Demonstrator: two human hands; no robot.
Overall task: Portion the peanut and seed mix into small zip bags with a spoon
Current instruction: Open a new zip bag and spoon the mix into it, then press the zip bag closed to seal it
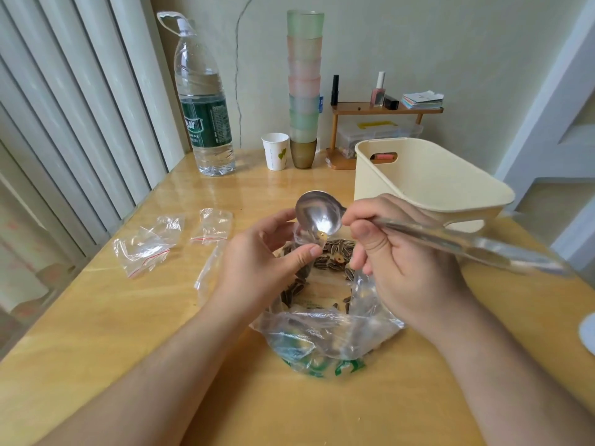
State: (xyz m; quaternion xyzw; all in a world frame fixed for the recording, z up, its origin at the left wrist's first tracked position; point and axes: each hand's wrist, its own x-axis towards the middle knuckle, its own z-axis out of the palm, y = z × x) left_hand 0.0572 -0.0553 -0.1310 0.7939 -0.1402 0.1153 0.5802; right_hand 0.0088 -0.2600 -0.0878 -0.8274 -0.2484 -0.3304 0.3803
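A large clear plastic bag (pixel 325 336) lies open on the wooden table, with striped sunflower seeds and a peanut (pixel 335 260) spread inside it. My right hand (pixel 402 262) grips the handle of a metal spoon (pixel 318 217), whose tilted bowl holds only a scrap of nut skin. My left hand (pixel 267 255) pinches the mouth of a small clear zip bag (pixel 301 235) just under the spoon's bowl; most of that bag is hidden behind my fingers. Two more small zip bags (pixel 145 246) (pixel 212 225) with red lines lie to the left.
A cream plastic basket (pixel 428 178) stands at the right, close behind the spoon. At the back stand a large water bottle (pixel 203 101), a paper cup (pixel 274 151), a tall stack of cups (pixel 304 91) and a small wooden shelf (pixel 386 108). White slats (pixel 64 123) run along the table's left.
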